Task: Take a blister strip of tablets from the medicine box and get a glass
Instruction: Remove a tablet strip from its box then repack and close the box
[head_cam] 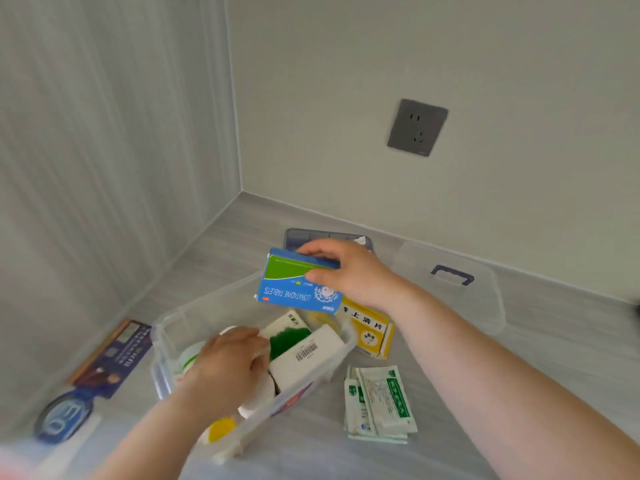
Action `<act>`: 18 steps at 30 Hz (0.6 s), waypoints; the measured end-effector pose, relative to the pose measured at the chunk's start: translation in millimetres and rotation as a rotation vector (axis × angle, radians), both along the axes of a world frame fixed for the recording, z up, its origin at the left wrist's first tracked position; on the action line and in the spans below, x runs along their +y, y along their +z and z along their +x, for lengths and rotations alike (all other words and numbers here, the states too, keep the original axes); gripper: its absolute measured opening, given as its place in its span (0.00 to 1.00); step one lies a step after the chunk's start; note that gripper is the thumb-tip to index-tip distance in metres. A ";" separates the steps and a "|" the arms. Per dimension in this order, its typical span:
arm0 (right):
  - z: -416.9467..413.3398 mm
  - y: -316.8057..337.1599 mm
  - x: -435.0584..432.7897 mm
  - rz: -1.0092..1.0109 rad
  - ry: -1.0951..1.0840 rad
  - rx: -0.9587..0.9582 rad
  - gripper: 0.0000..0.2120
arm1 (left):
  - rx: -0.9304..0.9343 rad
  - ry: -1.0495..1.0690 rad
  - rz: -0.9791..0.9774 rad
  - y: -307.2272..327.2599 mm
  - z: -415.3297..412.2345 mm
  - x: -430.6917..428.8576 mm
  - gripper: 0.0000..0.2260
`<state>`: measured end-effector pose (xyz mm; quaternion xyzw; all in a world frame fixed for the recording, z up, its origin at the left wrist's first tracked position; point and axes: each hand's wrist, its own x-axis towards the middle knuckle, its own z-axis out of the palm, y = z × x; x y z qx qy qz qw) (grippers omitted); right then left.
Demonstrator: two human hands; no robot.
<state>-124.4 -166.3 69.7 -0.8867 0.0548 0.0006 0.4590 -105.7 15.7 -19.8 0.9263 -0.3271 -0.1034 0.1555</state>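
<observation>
1. Clear plastic box (162, 344) sits on the grey counter (519, 393), near the wall corner, lid off.
2. Right hand (349, 271) is raised over the far side of the box. Thumb and fingers pinch a blue carton (294, 289) by its right end; print reads "LORATADINE TABLETS", upside down to the camera.
3. Blue carton is held clear of the box, tilted, its long face toward the camera. Contents not visible.
4. Left hand (228, 362) is down inside the box, fingers bent over the contents, just beside a white carton (304, 355) with a barcode. Cannot tell whether it grips anything.
5. Green-and-white carton (289, 332) stands in the box between the two hands.
6. Yellow carton (370, 330) lies on the counter against the right side of the box, below the right wrist.
7. Sachets (381, 403), green and white, are stacked on the counter right of the box.
8. Clear lid (485, 306) with a blue handle lies flat farther right, near the wall.
9. Leaflet (114, 355) lies left of the box.
10. Grey socket (417, 128) is on the wall above.
</observation>
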 end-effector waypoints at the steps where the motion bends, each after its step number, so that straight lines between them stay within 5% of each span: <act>1: 11.9 -1.5 6.0 -0.076 0.056 0.042 0.17 | -0.016 -0.044 0.094 -2.9 -1.5 0.8 0.18; 7: 48.9 -25.2 28.4 -0.503 0.325 0.254 0.16 | -0.107 -0.001 0.259 -3.3 -3.8 1.4 0.17; 16: 54.7 -64.8 43.7 -0.802 0.554 0.394 0.16 | -0.302 -0.038 0.073 14.7 -16.5 17.0 0.10; 18: 52.6 -72.4 46.1 -0.833 0.559 0.391 0.18 | -0.195 -0.020 0.071 20.3 -19.0 15.1 0.10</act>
